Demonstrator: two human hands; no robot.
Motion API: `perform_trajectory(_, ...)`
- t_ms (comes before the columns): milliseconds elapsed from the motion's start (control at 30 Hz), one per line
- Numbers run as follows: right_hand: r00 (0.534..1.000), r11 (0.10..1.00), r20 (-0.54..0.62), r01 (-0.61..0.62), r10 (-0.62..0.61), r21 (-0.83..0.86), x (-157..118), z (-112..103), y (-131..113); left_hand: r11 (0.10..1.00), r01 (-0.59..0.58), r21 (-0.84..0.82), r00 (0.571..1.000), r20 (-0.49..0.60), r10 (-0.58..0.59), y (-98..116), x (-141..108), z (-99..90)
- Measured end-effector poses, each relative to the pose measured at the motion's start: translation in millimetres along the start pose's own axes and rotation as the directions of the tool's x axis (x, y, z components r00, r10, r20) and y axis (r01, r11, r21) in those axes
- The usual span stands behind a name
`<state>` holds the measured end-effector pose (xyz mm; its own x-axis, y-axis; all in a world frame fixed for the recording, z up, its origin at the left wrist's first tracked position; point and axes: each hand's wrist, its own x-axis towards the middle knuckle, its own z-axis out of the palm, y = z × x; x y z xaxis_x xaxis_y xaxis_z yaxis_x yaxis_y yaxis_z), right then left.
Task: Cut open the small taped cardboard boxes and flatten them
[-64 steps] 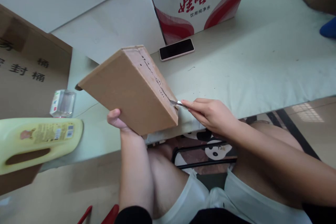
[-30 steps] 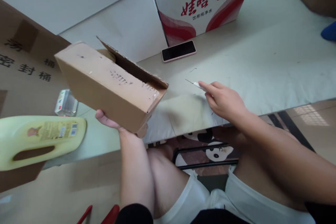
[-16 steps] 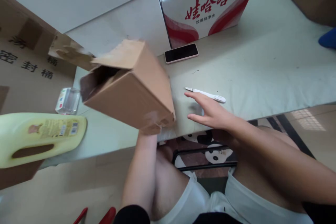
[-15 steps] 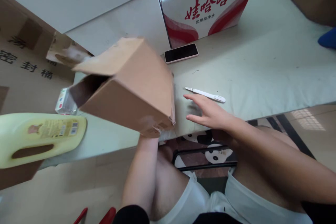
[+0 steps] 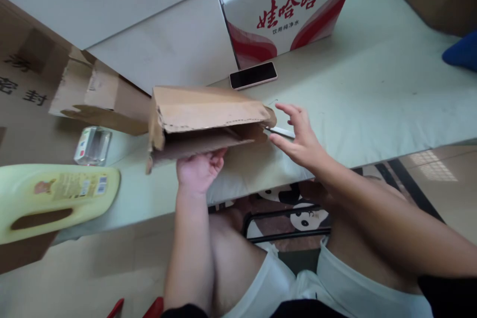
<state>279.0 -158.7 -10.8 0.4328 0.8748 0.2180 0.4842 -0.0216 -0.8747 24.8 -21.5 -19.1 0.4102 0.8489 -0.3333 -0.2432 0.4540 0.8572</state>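
A brown cardboard box (image 5: 208, 107) is tilted over the table, its open side facing me. My left hand (image 5: 201, 169) grips the box's lower edge from below, fingers curled against the cardboard. Near the box's right end is my right hand (image 5: 298, 134), thumb and fingers spread, with nothing in its grasp. A white craft knife (image 5: 281, 132) lies on the table, partly hidden behind the right hand and the box's end.
A phone (image 5: 253, 75) lies before a white and red carton (image 5: 283, 15). To the left are a yellow bottle (image 5: 93, 179), a clear plastic container (image 5: 93, 145) and another cardboard box (image 5: 119, 94). Something blue (image 5: 462, 52) sits at the right edge.
The box has turned so its opening faces me, and its right end has come toward the right hand. My left hand now shows below it. The right hand has moved slightly up.
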Motion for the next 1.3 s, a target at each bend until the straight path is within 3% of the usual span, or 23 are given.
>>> perform_trajectory(67, 0.998, 1.0, 0.05, -0.024, 0.024, 0.003, 6.0, 5.3, 3.8, 0.994, -0.054, -0.091, 0.984, -0.176, 0.038, 13.4, -0.4, -2.9)
perform_trajectory(133, 0.994, 0.999, 0.099, -0.052, 0.052, 0.005, 10.4, 10.7, 6.0, 0.955, -0.281, -0.094, 0.92, -0.31, 0.24, 25.1, -5.7, -2.9)
perform_trajectory(233, 0.982, 0.998, 0.177, -0.067, 0.067, -0.009, 11.9, 17.5, 4.4, 0.782, -0.623, 0.028, 0.734, -0.325, 0.597, 35.4, -15.9, -1.1)
perform_trajectory(300, 0.967, 0.999, 0.253, -0.029, 0.035, -0.029, 10.1, 22.2, 1.1, 0.653, -0.747, 0.125, 0.602, -0.289, 0.744, 36.9, -18.8, -2.5)
perform_trajectory(367, 0.943, 0.998, 0.331, 0.047, -0.03, -0.044, 7.6, 28.1, -1.6, 0.571, -0.79, 0.224, 0.521, -0.244, 0.818, 35.5, -16.7, -7.9)
perform_trajectory(433, 0.917, 0.989, 0.387, 0.129, -0.094, -0.066, 5.5, 35.2, -2.6, 0.535, -0.78, 0.326, 0.491, -0.212, 0.845, 32.9, -11.1, -16.6)
perform_trajectory(567, 0.87, 0.962, 0.461, 0.253, -0.177, -0.107, 3.8, 46.4, -0.5, 0.494, -0.671, 0.553, 0.408, -0.281, 0.869, 29.8, 1.0, -32.5)
perform_trajectory(667, 0.883, 0.966, 0.429, 0.247, -0.191, -0.078, 2.5, 48.6, 0.5, 0.47, -0.65, 0.597, 0.374, -0.287, 0.882, 29.1, 6.3, -35.5)
perform_trajectory(767, 0.935, 0.989, 0.325, 0.149, -0.139, -0.005, 0.5, 47.5, -1.6, 0.473, -0.668, 0.574, 0.399, -0.26, 0.879, 26.4, 9.9, -33.6)
perform_trajectory(867, 0.974, 0.999, 0.224, 0.031, -0.035, 0.022, 1.4, 44.2, -5.1, 0.54, -0.606, 0.584, 0.533, -0.205, 0.821, 20.5, 13.4, -31.3)
perform_trajectory(900, 0.983, 1.0, 0.185, -0.003, 0.0, 0.016, 3.0, 42.3, -5.9, 0.556, -0.581, 0.594, 0.557, -0.207, 0.804, 18.2, 14.5, -30.3)
perform_trajectory(967, 0.994, 0.999, 0.097, -0.048, 0.046, 0.014, 8.2, 37.4, -5.9, 0.572, -0.575, 0.585, 0.548, -0.244, 0.8, 13.9, 16.3, -27.4)
perform_trajectory(1067, 0.996, 0.994, -0.007, -0.087, 0.088, 0.066, 17.9, 29.9, -1.6, 0.576, -0.658, 0.486, 0.509, -0.276, 0.815, 9.1, 17.5, -20.7)
perform_trajectory(1100, 0.995, 0.992, -0.022, -0.091, 0.093, 0.091, 20.6, 28.4, 0.6, 0.577, -0.677, 0.457, 0.519, -0.258, 0.815, 7.8, 17.6, -18.5)
perform_trajectory(1233, 0.996, 0.987, -0.015, -0.085, 0.088, 0.136, 24.9, 29.8, 7.4, 0.632, -0.631, 0.45, 0.655, -0.127, 0.745, 0.9, 21.3, -13.9)
perform_trajectory(1300, 0.998, 0.991, -0.006, -0.054, 0.055, 0.123, 22.8, 31.9, 6.9, 0.703, -0.564, 0.434, 0.722, -0.154, 0.674, -3.9, 26.9, -14.7)
